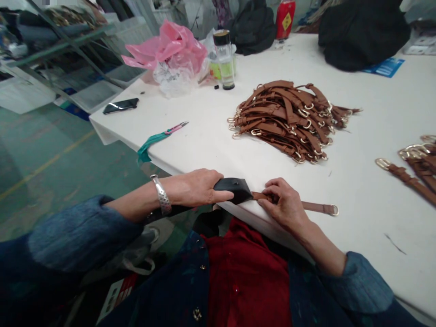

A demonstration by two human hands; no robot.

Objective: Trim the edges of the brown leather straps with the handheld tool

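Observation:
My left hand (199,187) is wrapped round a black tool (242,190) at the front edge of the white table (211,154). The tool's tip meets the end of a brown leather strap (315,206). My right hand (284,202) pinches this strap close to the tip, and the strap's other end, with a gold metal ring, lies on the table to the right. Part of the strap is hidden by my right fingers. Beyond my hands lies a heap of brown straps (279,109) with gold buckles.
More brown straps (413,175) lie at the right. Pink-handled snips (175,129) with a green cloth (150,144) and a phone (121,106) are at the left. A bottle (225,63), pink bag (173,45) and black cloth (361,34) stand farther back.

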